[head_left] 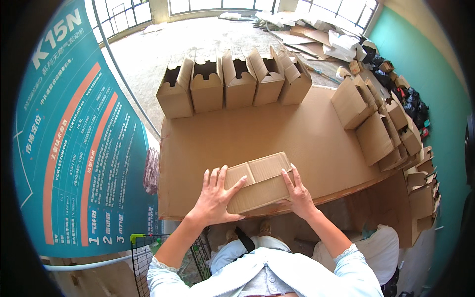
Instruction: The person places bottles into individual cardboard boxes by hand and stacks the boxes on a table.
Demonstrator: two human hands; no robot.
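A small brown cardboard box (261, 183) lies at the table's near edge, slightly turned, with a seam between flaps on its upper face. My left hand (216, 198) grips its left end, fingers spread and the thumb along the near side. At the right end my right hand (299, 194) holds the box, with fingertips on its top corner and the thumb partly hidden at the near side. Both hands touch the box at once. What lies under the box is hidden.
Several open-topped cardboard boxes (208, 94) stand in a row along the far edge of the cardboard-covered table (198, 138). More boxes (376, 138) crowd the right side. A teal banner (94, 148) rises at left, above a black wire basket (141, 267). Flattened cardboard (316, 37) lies behind.
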